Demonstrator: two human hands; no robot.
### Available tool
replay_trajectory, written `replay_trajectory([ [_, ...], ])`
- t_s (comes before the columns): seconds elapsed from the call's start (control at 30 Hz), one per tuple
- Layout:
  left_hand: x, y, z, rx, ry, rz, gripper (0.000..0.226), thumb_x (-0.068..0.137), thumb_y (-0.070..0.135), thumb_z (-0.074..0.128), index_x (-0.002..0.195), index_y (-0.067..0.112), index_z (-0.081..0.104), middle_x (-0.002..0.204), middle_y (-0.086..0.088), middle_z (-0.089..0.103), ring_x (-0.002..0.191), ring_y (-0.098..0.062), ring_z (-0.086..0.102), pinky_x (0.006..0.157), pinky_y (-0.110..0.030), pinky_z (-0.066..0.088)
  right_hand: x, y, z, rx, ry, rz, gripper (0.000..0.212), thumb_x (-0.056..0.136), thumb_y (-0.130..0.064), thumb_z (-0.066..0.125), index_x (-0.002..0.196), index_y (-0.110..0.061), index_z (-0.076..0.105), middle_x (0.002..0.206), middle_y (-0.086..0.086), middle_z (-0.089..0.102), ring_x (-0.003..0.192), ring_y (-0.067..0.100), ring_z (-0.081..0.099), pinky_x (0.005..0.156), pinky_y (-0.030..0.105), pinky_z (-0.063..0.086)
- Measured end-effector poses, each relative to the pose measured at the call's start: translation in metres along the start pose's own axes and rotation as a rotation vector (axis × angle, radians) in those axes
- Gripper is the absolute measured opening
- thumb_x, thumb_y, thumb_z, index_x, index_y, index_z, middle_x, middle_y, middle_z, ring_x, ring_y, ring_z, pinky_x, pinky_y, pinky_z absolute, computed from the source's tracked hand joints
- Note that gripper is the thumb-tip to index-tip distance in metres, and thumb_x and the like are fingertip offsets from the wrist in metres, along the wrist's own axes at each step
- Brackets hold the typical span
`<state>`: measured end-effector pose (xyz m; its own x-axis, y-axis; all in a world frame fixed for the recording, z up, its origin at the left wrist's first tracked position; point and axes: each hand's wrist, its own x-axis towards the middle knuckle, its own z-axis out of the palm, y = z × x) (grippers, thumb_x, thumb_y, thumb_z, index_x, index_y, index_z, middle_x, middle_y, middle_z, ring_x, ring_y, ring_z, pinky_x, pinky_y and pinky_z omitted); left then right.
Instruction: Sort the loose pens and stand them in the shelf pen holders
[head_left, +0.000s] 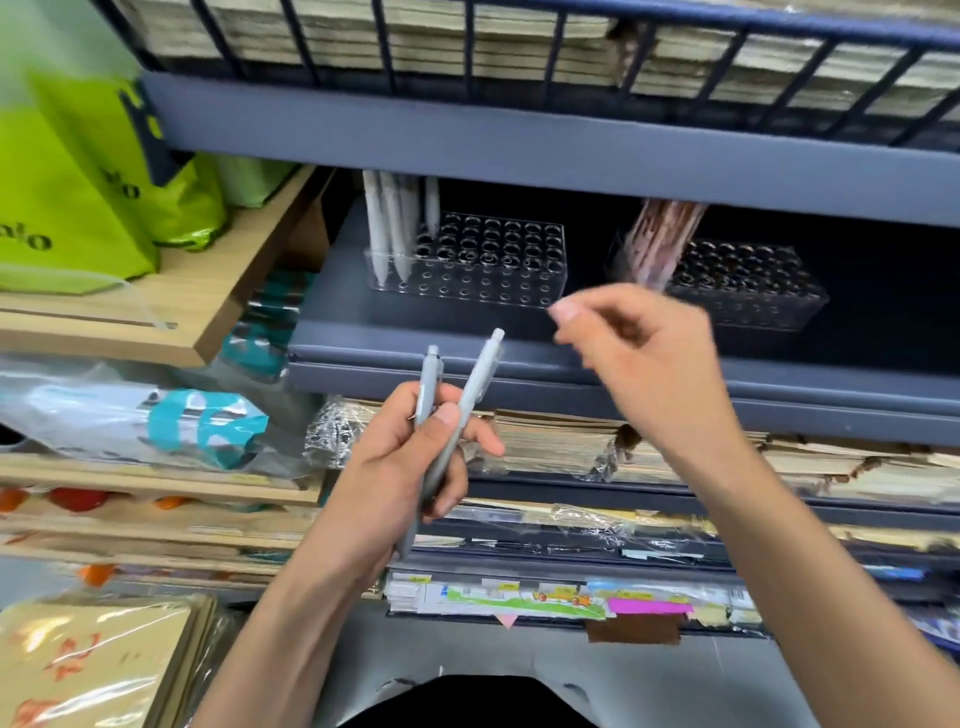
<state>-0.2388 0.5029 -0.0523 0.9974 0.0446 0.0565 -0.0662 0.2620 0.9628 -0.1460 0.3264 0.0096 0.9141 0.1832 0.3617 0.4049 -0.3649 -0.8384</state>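
While the left hand (410, 462) grips two grey pens (480, 374), long axes pointing up and away, the right hand (639, 358) hovers beside their tips, fingers loosely curled, empty. Just beyond both stands the clear pen holder (498, 280), seemingly nearer the right hand

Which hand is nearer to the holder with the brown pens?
Right. The right hand is close in front of the holder; the left hand is lower and further left, gripping two grey pens.
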Motion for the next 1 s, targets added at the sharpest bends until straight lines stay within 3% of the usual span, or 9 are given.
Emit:
replay_trajectory([
  [0.13,-0.003,0.003,-0.020,0.004,-0.057,-0.011,0.022,0.098,0.028,0.045,0.105,0.007,0.048,0.088,-0.015,0.071,0.039,-0.019,0.040,0.040,-0.021,0.034,-0.012,-0.013,0.033,0.151,-0.289,0.074,0.010,0.082,-0.016,0.075,0.091,-0.013,0.077,0.089,0.003,0.073,0.074,0.018,0.062,0.072,0.032,0.053],
  [0.27,-0.007,0.007,-0.041,0.018,-0.071,-0.034,0.022,0.098,0.035,0.046,0.104,0.015,0.053,0.088,-0.014,0.072,0.040,-0.019,0.048,0.038,-0.024,0.035,-0.014,-0.019,0.053,0.317,-0.332,0.139,0.007,0.081,-0.008,0.074,0.087,-0.007,0.073,0.082,0.001,0.073,0.074,0.007,0.063,0.068,0.021,0.052],
  [0.33,-0.007,0.008,-0.050,0.022,-0.060,-0.042,0.022,0.097,0.037,0.047,0.101,0.017,0.055,0.084,-0.013,0.072,0.038,-0.019,0.045,0.038,-0.022,0.032,-0.012,-0.022,0.060,0.399,-0.334,0.184,0.005,0.083,-0.004,0.071,0.087,-0.007,0.070,0.081,0.004,0.072,0.073,0.012,0.064,0.067,0.024,0.052],
  [0.43,-0.008,0.009,-0.061,-0.023,-0.008,-0.076,0.022,0.095,0.042,0.053,0.093,0.021,0.059,0.073,-0.011,0.066,0.035,-0.016,0.035,0.037,-0.018,0.024,-0.002,-0.030,0.061,0.559,-0.198,0.207,0.006,0.085,-0.003,0.067,0.089,-0.003,0.063,0.078,0.011,0.072,0.068,0.022,0.067,0.065,0.030,0.056],
  [0.53,-0.012,0.011,-0.072,-0.051,0.025,-0.099,0.030,0.092,0.043,0.048,0.096,0.018,0.062,0.065,-0.011,0.058,0.034,-0.014,0.028,0.039,-0.020,0.016,0.014,-0.037,0.055,0.578,0.069,0.105,0.010,0.083,-0.004,0.062,0.092,-0.002,0.059,0.076,0.007,0.072,0.067,0.023,0.069,0.066,0.031,0.059],
  [0.7,-0.013,0.013,-0.086,-0.116,0.057,-0.130,0.027,0.093,0.039,0.049,0.097,0.012,0.050,0.063,-0.014,0.055,0.032,-0.013,0.026,0.038,-0.018,0.015,0.034,-0.046,0.057,0.451,0.473,-0.125,0.023,0.073,-0.004,0.059,0.084,-0.023,0.064,0.078,0.005,0.072,0.072,0.024,0.071,0.075,0.040,0.059],
  [0.9,-0.015,0.016,-0.098,-0.073,0.060,-0.117,0.022,0.092,0.036,0.050,0.091,0.014,0.054,0.067,-0.013,0.058,0.034,-0.016,0.030,0.038,-0.020,0.017,0.053,-0.031,0.078,0.363,0.452,-0.132,0.024,0.079,-0.006,0.066,0.084,-0.030,0.069,0.086,-0.002,0.073,0.085,0.021,0.070,0.086,0.046,0.057],
  [1.0,-0.015,0.016,-0.100,-0.072,0.049,-0.105,0.021,0.092,0.035,0.049,0.090,0.016,0.058,0.067,-0.012,0.058,0.034,-0.016,0.031,0.036,-0.018,0.020,0.064,-0.026,0.088,0.187,0.411,-0.108,0.008,0.077,-0.022,0.063,0.080,-0.017,0.067,0.082,0.003,0.073,0.079,0.017,0.070,0.081,0.044,0.057],
])
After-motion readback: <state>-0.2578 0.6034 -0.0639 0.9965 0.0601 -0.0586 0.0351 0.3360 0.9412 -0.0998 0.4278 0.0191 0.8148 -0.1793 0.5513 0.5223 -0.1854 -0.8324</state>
